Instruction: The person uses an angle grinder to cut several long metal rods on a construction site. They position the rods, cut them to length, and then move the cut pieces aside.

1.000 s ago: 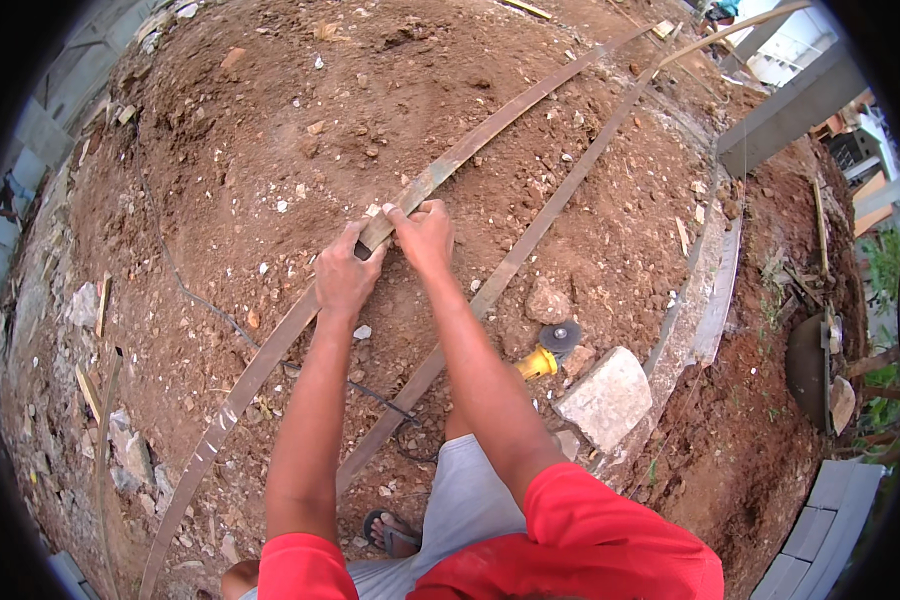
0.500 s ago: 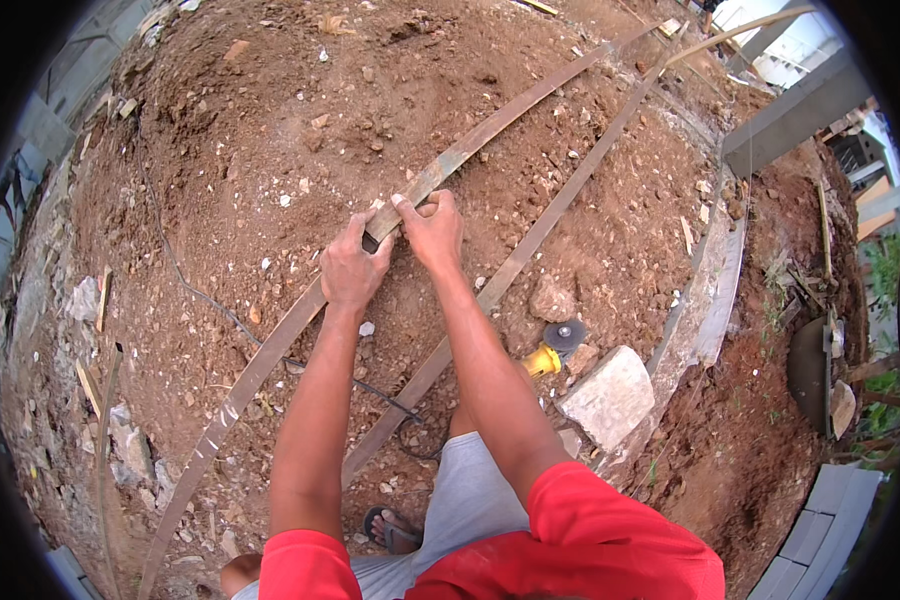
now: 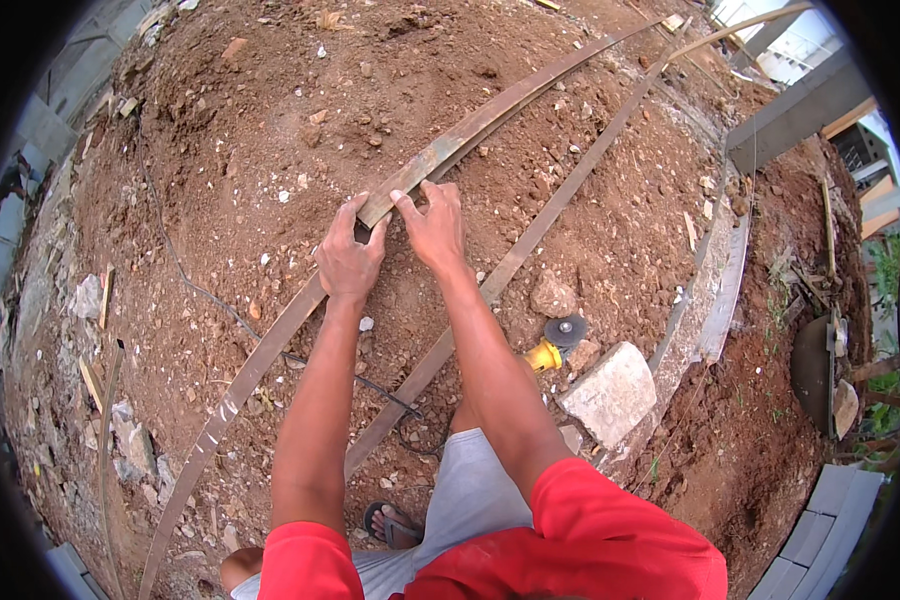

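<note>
Long brown bar (image 3: 443, 150): near end right at the fingers, long axis running up and right, away from the person. Right hand (image 3: 437, 228) pinches it, thumb on top; left hand (image 3: 350, 258) curls at the end, grip unclear. Rough dirt (image 3: 240, 170) around; second bar (image 3: 555, 200) right, grinder (image 3: 543, 356) well apart.

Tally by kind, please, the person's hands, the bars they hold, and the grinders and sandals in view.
Hands: 2, left hand and right hand
Held bar: 1
Grinder: 1
Sandal: 1
Total: 5
</note>
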`<state>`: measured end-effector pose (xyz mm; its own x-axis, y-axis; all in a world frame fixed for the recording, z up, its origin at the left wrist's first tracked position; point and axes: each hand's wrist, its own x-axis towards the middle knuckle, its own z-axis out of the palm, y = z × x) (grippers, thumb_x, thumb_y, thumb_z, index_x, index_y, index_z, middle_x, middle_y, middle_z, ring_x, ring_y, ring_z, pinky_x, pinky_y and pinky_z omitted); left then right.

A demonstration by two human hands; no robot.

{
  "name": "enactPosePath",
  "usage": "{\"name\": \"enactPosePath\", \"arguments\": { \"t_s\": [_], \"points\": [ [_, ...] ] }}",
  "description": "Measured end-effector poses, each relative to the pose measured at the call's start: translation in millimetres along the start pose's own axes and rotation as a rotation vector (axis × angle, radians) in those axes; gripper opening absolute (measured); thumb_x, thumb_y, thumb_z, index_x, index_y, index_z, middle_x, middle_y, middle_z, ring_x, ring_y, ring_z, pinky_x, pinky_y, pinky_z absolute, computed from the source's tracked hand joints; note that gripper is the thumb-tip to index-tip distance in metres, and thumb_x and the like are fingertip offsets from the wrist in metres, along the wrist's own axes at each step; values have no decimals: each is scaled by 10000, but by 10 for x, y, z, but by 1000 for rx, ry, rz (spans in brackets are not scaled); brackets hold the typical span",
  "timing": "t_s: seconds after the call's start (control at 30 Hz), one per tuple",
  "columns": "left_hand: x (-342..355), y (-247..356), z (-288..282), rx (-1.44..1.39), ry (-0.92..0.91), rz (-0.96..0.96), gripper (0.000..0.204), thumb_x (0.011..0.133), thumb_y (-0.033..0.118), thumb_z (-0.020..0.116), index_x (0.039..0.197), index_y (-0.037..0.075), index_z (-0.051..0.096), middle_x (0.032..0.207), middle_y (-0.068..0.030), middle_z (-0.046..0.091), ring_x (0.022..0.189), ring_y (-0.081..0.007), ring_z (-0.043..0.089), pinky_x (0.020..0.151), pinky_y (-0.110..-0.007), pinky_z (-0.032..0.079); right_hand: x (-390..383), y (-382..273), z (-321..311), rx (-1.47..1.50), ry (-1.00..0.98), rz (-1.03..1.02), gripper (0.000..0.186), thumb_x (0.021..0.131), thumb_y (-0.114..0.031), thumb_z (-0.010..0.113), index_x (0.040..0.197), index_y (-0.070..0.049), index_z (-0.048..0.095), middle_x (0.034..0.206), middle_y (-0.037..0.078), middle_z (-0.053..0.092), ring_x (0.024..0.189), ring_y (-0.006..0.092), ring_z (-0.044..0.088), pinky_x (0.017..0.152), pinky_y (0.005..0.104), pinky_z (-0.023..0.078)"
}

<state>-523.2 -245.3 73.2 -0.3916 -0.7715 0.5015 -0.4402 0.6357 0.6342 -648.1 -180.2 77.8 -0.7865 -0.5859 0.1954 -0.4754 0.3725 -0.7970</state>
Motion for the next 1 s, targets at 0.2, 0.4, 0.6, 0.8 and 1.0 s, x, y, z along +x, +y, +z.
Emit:
{"name": "enactPosePath", "arguments": {
  "t_s": [0.2,0.4,0.6,0.8,1.0],
  "points": [
    [17,82,-24,32,-111,-89,425,839,265,829,1217,126,694,1098,-165,764,998,-379,736,855,-454,579,33,125,31,-33,3,9,635,898,-417,782,1280,76,666,1197,247,678,1045,383,696,930,442,548],
    [-3,68,-71,15,-167,-103,422,823,281,835,1191,134,689,1057,-169,766,969,-387,735,842,-470,575,118,196,-193,128,-98,137,619,878,-316,807,1328,76,642,1083,195,765,972,262,750,850,388,577],
    [-41,-9,-91,35,-186,-52,449,807,249,846,1205,157,661,1013,-171,766,943,-402,732,829,-490,576,196,518,-931,557,-5,393,397,972,-177,711,1303,37,660,1037,120,743,775,147,730,676,264,580],
    [-29,-4,-120,43,-206,-97,446,813,253,845,1209,169,658,1013,-179,766,930,-398,739,819,-484,578,-399,1354,-1942,434,29,446,262,988,-117,656,1212,18,676,957,103,738,705,137,694,649,255,556],
    [-17,33,-96,28,-216,-113,440,819,258,837,1207,173,648,999,-182,766,899,-397,743,788,-494,583,-1898,2578,-2556,341,542,646,108,983,-129,675,1026,-30,672,809,58,653,612,123,619,522,242,478]
  ]
}}
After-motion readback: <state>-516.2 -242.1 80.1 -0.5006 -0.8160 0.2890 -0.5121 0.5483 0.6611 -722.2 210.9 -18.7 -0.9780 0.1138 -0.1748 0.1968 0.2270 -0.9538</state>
